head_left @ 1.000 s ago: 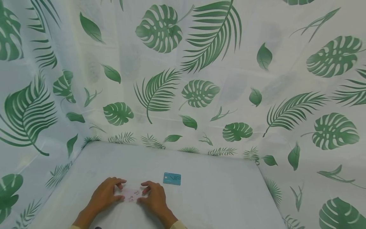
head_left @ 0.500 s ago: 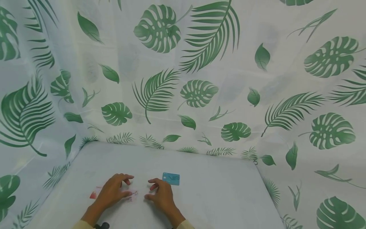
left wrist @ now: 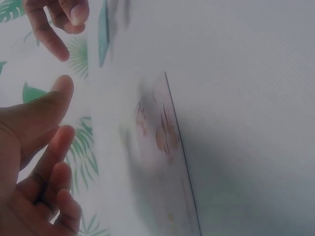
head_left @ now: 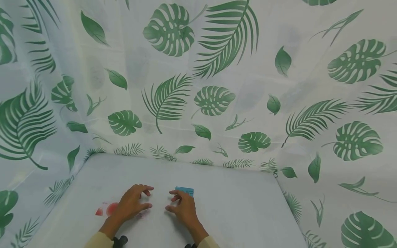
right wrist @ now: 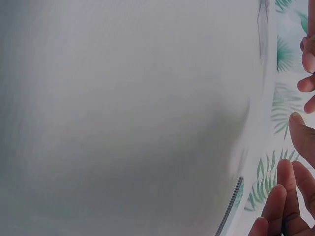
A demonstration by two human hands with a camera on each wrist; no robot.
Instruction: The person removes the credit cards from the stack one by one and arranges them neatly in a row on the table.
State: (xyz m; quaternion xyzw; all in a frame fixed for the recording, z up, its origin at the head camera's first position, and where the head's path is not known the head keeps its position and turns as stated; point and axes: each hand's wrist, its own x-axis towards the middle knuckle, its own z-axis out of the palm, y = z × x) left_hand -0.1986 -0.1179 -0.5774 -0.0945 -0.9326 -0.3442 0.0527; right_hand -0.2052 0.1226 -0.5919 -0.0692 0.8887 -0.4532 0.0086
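My left hand (head_left: pixel 131 203) hovers with loosely bent fingers over a pale card (left wrist: pixel 165 142) with pinkish-brown prints, which lies flat on the white table. Further left, red prints (head_left: pixel 112 209) show on the tabletop beside my wrist; I cannot tell whether they belong to that same card. My right hand (head_left: pixel 185 208) is held a little to the right, thumb and fingers apart and nothing between them. It partly covers a blue card (head_left: pixel 185 190) lying behind it. A gap separates the two hands.
The white table (head_left: pixel 235 206) runs up to a hanging sheet (head_left: pixel 217 124) with green leaf prints at the back and sides. Dark camera mounts (head_left: pixel 120 241) are at the wrists.
Both hands have let go of the pale card's ends and moved right. Red prints at the left have come into view. The right hand now overlaps the blue card.
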